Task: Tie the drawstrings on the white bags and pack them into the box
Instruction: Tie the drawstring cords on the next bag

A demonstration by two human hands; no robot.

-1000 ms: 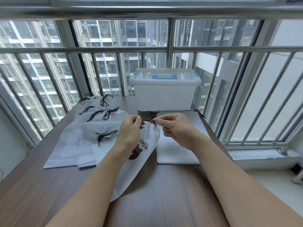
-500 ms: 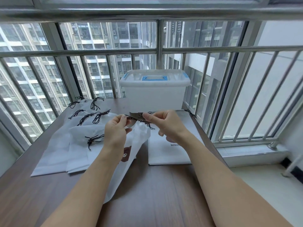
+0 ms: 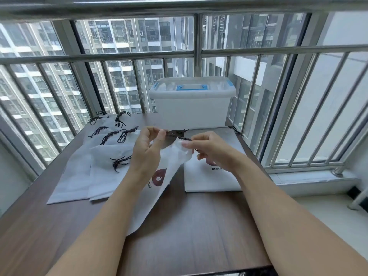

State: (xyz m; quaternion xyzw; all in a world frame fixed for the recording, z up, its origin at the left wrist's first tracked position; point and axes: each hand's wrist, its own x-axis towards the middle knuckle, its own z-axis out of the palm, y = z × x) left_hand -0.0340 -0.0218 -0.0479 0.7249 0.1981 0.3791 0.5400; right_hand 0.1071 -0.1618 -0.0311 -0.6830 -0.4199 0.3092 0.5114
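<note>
I hold a white drawstring bag (image 3: pixel 157 188) with a brown bear print above the table, its mouth gathered. My left hand (image 3: pixel 146 154) pinches one end of its dark drawstring (image 3: pixel 176 135) near the top. My right hand (image 3: pixel 209 150) pinches the cord at the gathered neck. Several white bags (image 3: pixel 99 156) with knotted dark cords lie overlapped to the left. A flat stack of white bags (image 3: pixel 211 180) lies to the right, partly hidden by my right hand. The white plastic box (image 3: pixel 192 104), lid shut with blue clips and handle, stands at the table's far edge.
The dark wooden table (image 3: pixel 189 226) ends close to a metal window railing (image 3: pixel 199 52) behind the box and along the right side. A white sill (image 3: pixel 310 180) runs on the right below the bars.
My hands have moved slightly apart, drawing the cord out between them. The bag's neck now bunches under my right hand. The view has tilted a little.
</note>
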